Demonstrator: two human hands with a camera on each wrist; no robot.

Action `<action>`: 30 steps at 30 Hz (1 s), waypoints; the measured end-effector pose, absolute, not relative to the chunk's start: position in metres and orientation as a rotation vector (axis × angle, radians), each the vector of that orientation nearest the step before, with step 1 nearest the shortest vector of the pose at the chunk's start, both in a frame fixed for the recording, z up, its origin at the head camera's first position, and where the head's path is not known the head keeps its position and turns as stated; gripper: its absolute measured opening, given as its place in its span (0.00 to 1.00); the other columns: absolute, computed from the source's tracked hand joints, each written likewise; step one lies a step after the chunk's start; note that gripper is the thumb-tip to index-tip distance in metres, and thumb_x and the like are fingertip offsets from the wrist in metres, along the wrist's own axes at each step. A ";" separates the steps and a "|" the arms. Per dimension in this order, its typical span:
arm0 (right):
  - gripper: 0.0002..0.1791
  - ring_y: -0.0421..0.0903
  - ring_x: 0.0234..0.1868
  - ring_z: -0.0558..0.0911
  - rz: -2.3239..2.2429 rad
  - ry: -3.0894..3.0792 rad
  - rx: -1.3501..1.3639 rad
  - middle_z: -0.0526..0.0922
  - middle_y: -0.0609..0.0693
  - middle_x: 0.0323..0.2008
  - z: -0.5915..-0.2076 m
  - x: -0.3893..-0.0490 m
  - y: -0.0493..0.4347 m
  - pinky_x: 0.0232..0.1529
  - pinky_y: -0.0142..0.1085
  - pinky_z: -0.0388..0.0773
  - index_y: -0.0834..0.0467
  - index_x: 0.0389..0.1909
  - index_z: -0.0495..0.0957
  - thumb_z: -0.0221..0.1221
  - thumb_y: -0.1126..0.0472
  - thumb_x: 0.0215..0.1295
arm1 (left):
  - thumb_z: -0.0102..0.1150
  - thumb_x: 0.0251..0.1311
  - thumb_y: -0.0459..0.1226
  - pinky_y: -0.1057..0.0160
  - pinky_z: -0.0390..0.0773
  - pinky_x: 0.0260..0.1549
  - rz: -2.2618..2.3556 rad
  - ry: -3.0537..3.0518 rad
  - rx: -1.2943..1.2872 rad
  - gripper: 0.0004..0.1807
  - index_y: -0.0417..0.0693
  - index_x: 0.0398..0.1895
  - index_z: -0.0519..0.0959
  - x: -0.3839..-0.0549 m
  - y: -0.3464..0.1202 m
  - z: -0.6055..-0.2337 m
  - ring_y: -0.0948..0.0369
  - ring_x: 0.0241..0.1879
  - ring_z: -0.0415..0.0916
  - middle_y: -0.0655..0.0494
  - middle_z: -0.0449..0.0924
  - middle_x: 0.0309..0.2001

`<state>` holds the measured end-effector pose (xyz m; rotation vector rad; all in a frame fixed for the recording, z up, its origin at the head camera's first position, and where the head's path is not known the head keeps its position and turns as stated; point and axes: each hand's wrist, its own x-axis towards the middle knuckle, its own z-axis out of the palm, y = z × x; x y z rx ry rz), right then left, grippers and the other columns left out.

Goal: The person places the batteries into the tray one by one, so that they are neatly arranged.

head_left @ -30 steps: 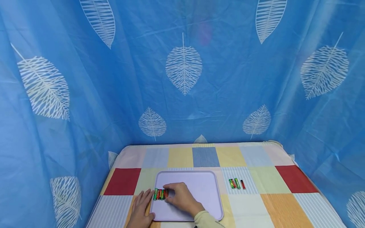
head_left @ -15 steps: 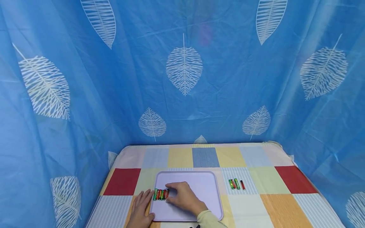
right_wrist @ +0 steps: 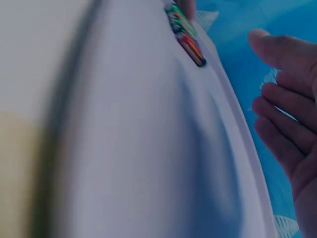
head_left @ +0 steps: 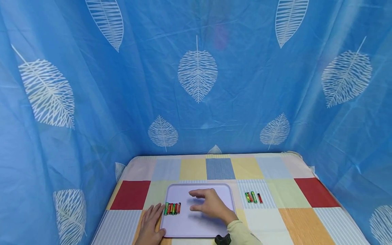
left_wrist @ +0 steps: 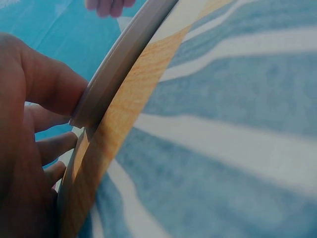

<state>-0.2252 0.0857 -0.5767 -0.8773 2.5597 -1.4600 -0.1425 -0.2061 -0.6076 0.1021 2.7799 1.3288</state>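
A row of several small batteries [head_left: 172, 208], green ones and red ones with dark ends, lies side by side on the left part of the pale lilac tray [head_left: 208, 232]. My right hand [head_left: 212, 206] hovers above the tray's middle, thumb and fingers spread apart with nothing between them. In the right wrist view its fingers stay clear of the battery row [right_wrist: 185, 37]. My left hand [head_left: 150, 223] rests at the tray's left edge, fingers extended. Its thumb [left_wrist: 59, 87] touches the tray rim [left_wrist: 111, 79] in the left wrist view.
Right of the tray, several more batteries [head_left: 251, 197] lie on the patchwork tablecloth [head_left: 266, 224], with one red battery [head_left: 260, 198] a little apart from them. A blue curtain [head_left: 196, 129] with white leaf prints surrounds the table at the back and sides.
My right hand has let go of the red battery at the right end of the row and moved up and to the right. The left hand has stayed in place.
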 end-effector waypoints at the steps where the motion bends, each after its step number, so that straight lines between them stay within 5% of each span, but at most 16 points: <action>1: 0.30 0.52 0.62 0.90 -1.463 2.542 -0.861 0.91 0.52 0.61 -0.575 -0.226 0.090 0.67 0.39 0.86 0.60 0.64 0.87 0.79 0.56 0.62 | 0.66 0.42 0.30 0.23 0.33 0.81 1.329 2.780 0.102 0.50 0.38 0.79 0.72 -0.143 -0.206 -0.608 0.27 0.83 0.44 0.30 0.64 0.81; 30: 0.32 0.57 0.65 0.88 -1.399 2.506 -0.784 0.88 0.62 0.64 -0.560 -0.238 0.241 0.65 0.47 0.87 0.64 0.68 0.83 0.77 0.60 0.64 | 0.66 0.42 0.30 0.22 0.35 0.80 1.357 2.777 0.122 0.50 0.36 0.78 0.72 -0.143 -0.207 -0.607 0.25 0.82 0.45 0.28 0.64 0.80</action>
